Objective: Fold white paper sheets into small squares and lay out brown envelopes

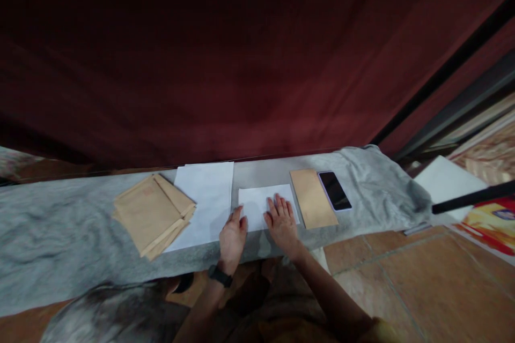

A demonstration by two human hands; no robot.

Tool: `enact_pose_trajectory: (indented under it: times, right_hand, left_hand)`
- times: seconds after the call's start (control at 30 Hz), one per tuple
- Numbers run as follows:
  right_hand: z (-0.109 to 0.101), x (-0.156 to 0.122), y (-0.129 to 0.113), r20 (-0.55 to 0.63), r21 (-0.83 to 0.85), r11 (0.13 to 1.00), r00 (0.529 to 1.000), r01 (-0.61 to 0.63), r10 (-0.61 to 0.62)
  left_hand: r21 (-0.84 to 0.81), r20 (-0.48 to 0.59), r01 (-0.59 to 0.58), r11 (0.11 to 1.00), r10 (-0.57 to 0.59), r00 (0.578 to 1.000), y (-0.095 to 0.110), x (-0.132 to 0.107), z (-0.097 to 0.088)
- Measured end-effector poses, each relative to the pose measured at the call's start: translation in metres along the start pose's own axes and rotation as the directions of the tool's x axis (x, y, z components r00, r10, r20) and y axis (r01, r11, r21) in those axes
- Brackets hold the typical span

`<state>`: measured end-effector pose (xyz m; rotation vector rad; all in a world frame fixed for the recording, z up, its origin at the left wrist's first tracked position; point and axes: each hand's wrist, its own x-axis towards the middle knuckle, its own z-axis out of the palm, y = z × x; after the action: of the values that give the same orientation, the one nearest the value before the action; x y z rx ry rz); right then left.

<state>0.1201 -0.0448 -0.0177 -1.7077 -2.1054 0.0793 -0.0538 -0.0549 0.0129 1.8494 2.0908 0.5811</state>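
Observation:
A white sheet of paper (254, 199), seemingly folded, lies on the grey cloth in front of me. My left hand (233, 236), with a dark watch at the wrist, is at its left edge. Its thumb and index finger close on that edge, while the other fingers curl out of sight. My right hand (283, 225) lies flat on the right part of the paper, fingers spread. Just right of the paper is a single brown envelope (314, 199). To the left, larger white sheets (209, 193) lie partly under a fanned pile of brown envelopes (155, 209).
A phone (335, 191) with a dark screen lies beside the single envelope. The grey cloth (60, 225) covers a long, narrow surface, with a dark red curtain (241, 64) behind it. A black bar (475, 196) and a red-and-yellow package (493, 225) are at right, above floor tiles (454, 278).

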Motion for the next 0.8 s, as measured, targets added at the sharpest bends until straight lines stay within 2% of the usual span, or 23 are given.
enact_pose_trajectory:
  times: [0.07, 0.17, 0.3, 0.43, 0.6, 0.8]
  right_hand:
    - [0.000, -0.002, 0.002, 0.008, -0.027, 0.999, 1.000, -0.019, 0.019]
    - [-0.002, -0.002, 0.001, 0.025, -0.041, 0.999, 0.999, -0.027, 0.028]
    - [-0.003, -0.002, 0.003, 0.052, -0.039, 0.999, 0.999, -0.007, 0.009]
    - [-0.002, -0.003, 0.012, 0.037, -0.024, 0.999, 0.998, -0.048, 0.048]
    - [0.003, 0.003, 0.012, -0.018, -0.015, 0.988, 0.988, -0.154, 0.154]
    - [0.011, 0.034, 0.001, 0.075, 0.054, 0.997, 0.995, 0.063, -0.067]
  left_hand:
    - [0.052, -0.047, -0.041, 0.998, 0.043, 0.998, 0.002, -0.003, -0.001]
    - [0.128, -0.102, -0.180, 0.975, 0.193, 0.976, 0.014, -0.008, 0.004]
    - [0.074, -0.021, -0.369, 0.926, 0.371, 0.928, 0.034, -0.003, 0.024]
    - [0.112, -0.002, -0.334, 0.936, 0.336, 0.942, 0.032, 0.007, 0.041]
    - [0.161, -0.053, -0.279, 0.947, 0.290, 0.955, 0.020, 0.007, 0.044]
    - [0.166, -0.027, -0.286, 0.944, 0.294, 0.955, 0.023, 0.006, 0.043]
